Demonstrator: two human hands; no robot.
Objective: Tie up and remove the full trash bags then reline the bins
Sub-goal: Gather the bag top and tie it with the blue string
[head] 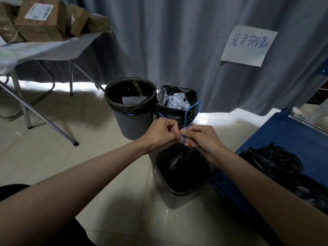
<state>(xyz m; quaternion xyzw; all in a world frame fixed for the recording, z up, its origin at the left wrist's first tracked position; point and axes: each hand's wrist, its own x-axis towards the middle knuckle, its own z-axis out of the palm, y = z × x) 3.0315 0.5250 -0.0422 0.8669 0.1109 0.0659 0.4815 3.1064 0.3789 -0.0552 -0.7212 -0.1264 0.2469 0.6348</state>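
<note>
Behind everything hangs a grey curtain with a handwritten paper sign stuck to it. At upper left a folding tabletop under white cloth carries cardboard boxes. A blue cart at the right holds crumpled black bags. On the tiled floor stand three bins: a round grey bin with a black liner, beside it an open black bag stuffed with pale rubbish, and nearest the person a grey bin holding the gathered full trash bag. Just above that bag's bunched neck, the left hand and right hand meet, the fingers of both curled and pinching the blue drawstring, whose loop rises above the knuckles.
</note>
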